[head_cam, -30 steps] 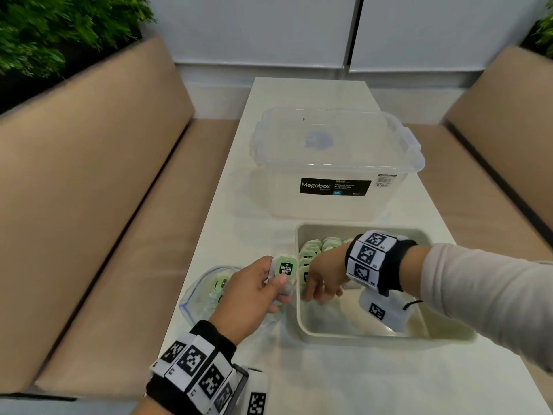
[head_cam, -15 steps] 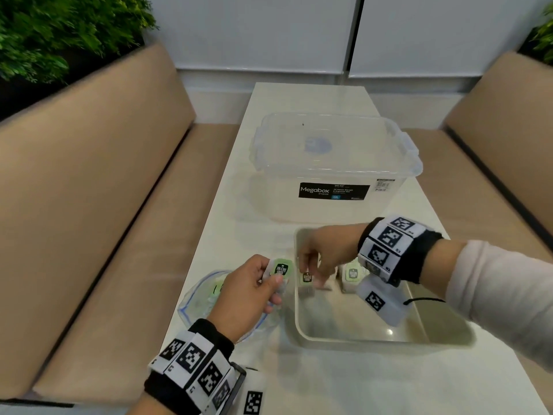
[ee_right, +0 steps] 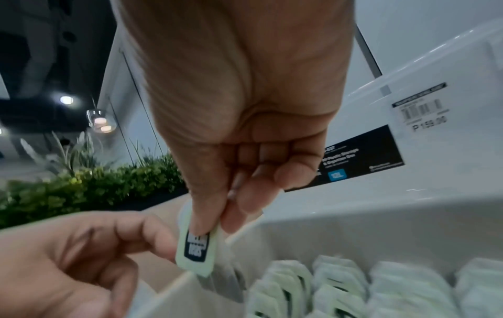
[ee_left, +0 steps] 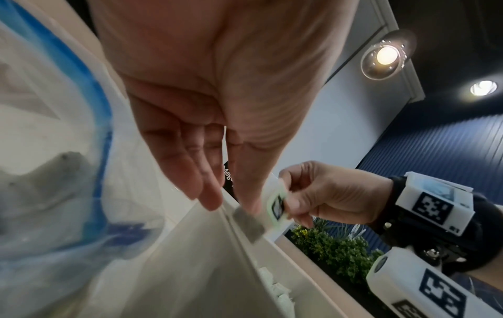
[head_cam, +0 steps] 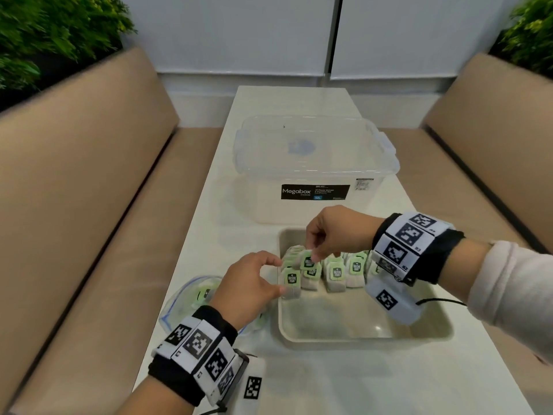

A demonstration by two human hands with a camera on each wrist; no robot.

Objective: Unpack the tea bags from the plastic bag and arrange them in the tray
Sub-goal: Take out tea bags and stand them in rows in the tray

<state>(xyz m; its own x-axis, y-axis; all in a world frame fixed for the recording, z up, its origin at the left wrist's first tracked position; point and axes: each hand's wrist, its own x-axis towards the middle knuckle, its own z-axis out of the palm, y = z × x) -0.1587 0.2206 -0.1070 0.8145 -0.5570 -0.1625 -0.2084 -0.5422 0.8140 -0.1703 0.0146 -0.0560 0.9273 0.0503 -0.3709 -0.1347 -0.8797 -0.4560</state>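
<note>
Paper and next to no weight: that is my reading of the tea bag, a soft pouch with a stiffer green tag. The right hand pinches that tag between thumb and forefinger, holding the tea bag just above the left end of the rows already standing in the tray. The tag looks like the best hold, since squeezing the pouch could crumple or tear it. The left hand has its fingers clamped on a second tea bag at the tray's left wall. More bags show inside the plastic bag on the counter.
</note>
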